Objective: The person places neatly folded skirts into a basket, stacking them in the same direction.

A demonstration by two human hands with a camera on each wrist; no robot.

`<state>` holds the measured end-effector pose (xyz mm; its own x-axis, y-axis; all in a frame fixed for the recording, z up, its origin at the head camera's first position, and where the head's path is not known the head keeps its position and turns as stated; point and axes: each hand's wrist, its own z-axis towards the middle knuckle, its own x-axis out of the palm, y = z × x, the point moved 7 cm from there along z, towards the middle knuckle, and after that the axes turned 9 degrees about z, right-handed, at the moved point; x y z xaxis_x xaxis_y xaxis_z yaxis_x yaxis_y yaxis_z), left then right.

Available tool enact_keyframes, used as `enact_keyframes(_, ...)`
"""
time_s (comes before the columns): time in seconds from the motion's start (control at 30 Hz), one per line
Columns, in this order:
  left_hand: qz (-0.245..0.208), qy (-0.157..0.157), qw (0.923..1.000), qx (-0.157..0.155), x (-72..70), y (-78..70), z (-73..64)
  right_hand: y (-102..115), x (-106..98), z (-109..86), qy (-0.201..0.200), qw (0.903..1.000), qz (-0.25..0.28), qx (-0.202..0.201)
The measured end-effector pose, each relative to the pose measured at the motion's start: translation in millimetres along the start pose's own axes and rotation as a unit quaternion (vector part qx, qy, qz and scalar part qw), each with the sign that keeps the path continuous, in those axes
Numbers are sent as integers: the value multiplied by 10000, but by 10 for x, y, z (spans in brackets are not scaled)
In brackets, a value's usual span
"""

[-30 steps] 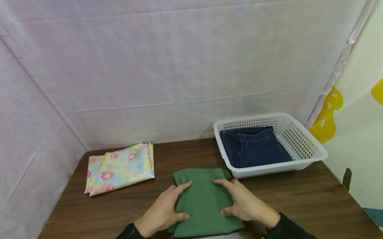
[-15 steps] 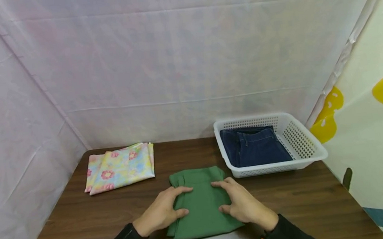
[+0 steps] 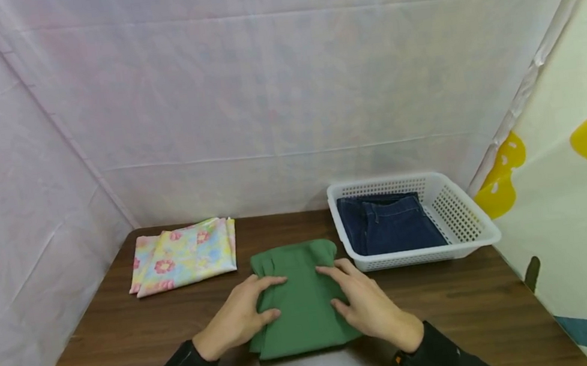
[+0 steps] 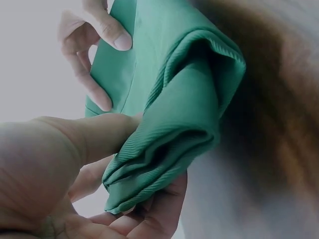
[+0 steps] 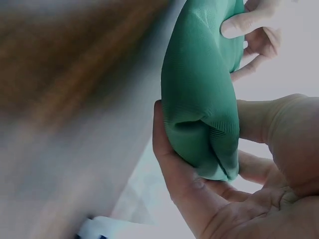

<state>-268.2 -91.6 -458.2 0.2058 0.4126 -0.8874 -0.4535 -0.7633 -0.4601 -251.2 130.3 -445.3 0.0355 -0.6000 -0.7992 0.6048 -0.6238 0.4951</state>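
A folded green twill garment is held by both hands just above the table, in front of me. My left hand grips its left side; in the left wrist view the thumb lies on top of the green layers and the fingers reach underneath. On the opposite side my right hand holds it the same way, thumb over and fingers under the rounded fold in the right wrist view. Several stacked layers show at the left edge.
A white perforated basket with folded dark blue jeans stands at the back right, close to the right hand. Folded floral cloth lies at the back left of the brown wooden table. White sheeting hangs behind.
Both hands have lifted the green garment slightly and moved it a little left and away from me. The basket and floral cloth have stayed in place.
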Motion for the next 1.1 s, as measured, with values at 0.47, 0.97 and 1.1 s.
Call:
enact_keyframes(0.47,360,-963,9947,104,-469,-143,98,167,-422,292,-594,9974,91,-389)
enact_keyframes(0.97,227,-1732,9803,921,-724,-586,598,-165,-1132,536,-1124,9936,-28,69)
enact_keyframes(1.1,125,-1543,9830,987,-662,-670,801,-313,-1234,558,-1174,9926,-122,269)
